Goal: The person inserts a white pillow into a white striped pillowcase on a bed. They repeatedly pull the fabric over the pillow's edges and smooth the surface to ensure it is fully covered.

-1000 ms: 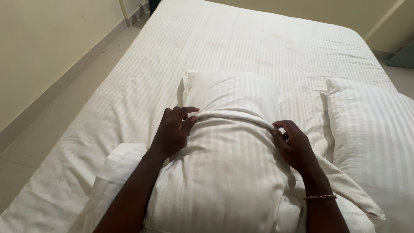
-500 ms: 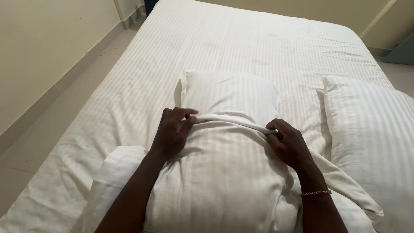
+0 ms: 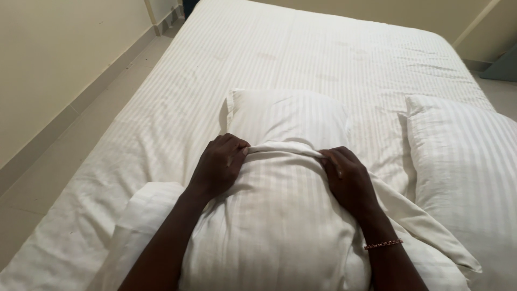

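White striped cotton covered everything on the bed [image 3: 323,54]. A pillow [image 3: 288,116] was laid at the centre of the mattress, and a pillowcase [image 3: 274,215] was drawn over its near half, the open hem being bunched in a ridge across the pillow's middle. That hem was gripped at both ends: the left hand [image 3: 218,164] was closed on it at about nine o'clock from the ridge's centre, the right hand [image 3: 347,175] at about three o'clock, fingers curled tightly into the cloth on each side. The bare part of the pillow was left exposed at twelve o'clock from both hands, touching them. A thin beaded bracelet [image 3: 383,244] was worn on the right wrist. A second pillow [image 3: 468,161] was seen at three o'clock, apart from the hands. Pale floor tiles [image 3: 64,145] were visible at nine o'clock.
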